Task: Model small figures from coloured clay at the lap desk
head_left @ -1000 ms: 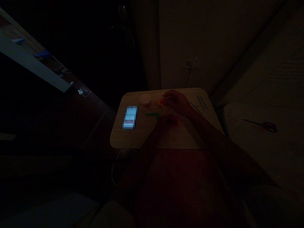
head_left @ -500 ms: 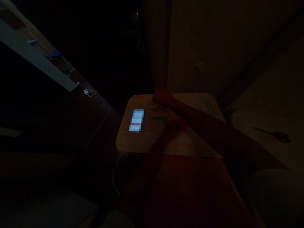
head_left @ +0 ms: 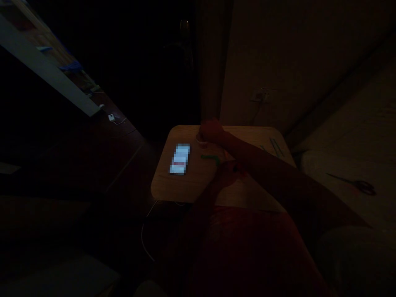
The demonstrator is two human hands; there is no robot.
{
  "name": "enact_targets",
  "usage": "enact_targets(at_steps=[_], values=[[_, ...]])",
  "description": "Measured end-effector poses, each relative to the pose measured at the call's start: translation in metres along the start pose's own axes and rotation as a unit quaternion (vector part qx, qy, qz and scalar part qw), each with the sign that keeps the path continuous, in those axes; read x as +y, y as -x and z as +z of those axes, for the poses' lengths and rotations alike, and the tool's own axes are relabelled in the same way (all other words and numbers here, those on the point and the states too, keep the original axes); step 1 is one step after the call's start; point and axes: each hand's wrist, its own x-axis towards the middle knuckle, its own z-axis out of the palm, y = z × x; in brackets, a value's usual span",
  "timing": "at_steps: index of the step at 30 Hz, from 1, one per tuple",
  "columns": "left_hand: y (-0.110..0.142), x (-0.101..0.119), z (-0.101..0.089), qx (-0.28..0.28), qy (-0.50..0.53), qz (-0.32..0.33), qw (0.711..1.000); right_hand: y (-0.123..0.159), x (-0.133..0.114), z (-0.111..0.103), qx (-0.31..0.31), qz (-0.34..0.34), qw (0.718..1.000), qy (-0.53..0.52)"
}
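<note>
Right hand (head_left: 212,132) curled against a small cup (head_left: 201,142) near the table's (head_left: 165,185) far edge, grip unclear; left hand (head_left: 228,174) too dark to tell; green strip (head_left: 208,157) lying between them; sticks (head_left: 276,146) apparently unused.

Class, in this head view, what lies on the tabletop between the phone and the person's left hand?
A thin green strip lies there, between the phone and the left hand, in the head view.

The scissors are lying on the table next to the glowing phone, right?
Not quite. The scissors lie on the pale soft surface to the right of the wooden table, not on it, as the head view shows. The glowing phone is on the table.
</note>
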Motion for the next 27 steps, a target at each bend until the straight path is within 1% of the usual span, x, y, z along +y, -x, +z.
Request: enact_targets(at_steps=[4, 6, 8, 12, 17, 22, 24, 27], values=[[0.001, 0.001, -0.001, -0.005, 0.042, 0.031, 0.999, 0.002, 0.007, -0.007, 0.030, 0.035, 0.998, -0.033], [0.001, 0.002, -0.002, -0.007, 0.044, 0.026, 0.999, 0.003, 0.010, -0.009, 0.049, 0.047, 0.996, -0.054], [0.001, 0.004, -0.003, -0.008, 0.051, 0.018, 0.999, 0.005, 0.011, -0.010, 0.046, 0.055, 0.995, -0.069], [0.000, 0.005, -0.004, -0.003, 0.079, 0.019, 0.997, 0.010, 0.013, -0.011, 0.017, 0.058, 0.994, -0.097], [-0.003, -0.003, -0.003, 0.012, 0.064, 0.038, 0.997, 0.013, 0.016, -0.019, 0.038, 0.062, 0.992, -0.103], [-0.007, -0.012, -0.002, 0.023, 0.018, 0.026, 0.999, 0.006, 0.006, -0.017, -0.027, 0.081, 0.991, -0.106], [-0.008, -0.014, -0.002, 0.024, -0.001, 0.012, 1.000, 0.002, -0.001, -0.014, -0.033, 0.085, 0.991, -0.103], [-0.008, -0.012, -0.002, 0.025, 0.001, -0.004, 1.000, -0.002, -0.006, -0.012, -0.042, 0.086, 0.992, -0.088]])
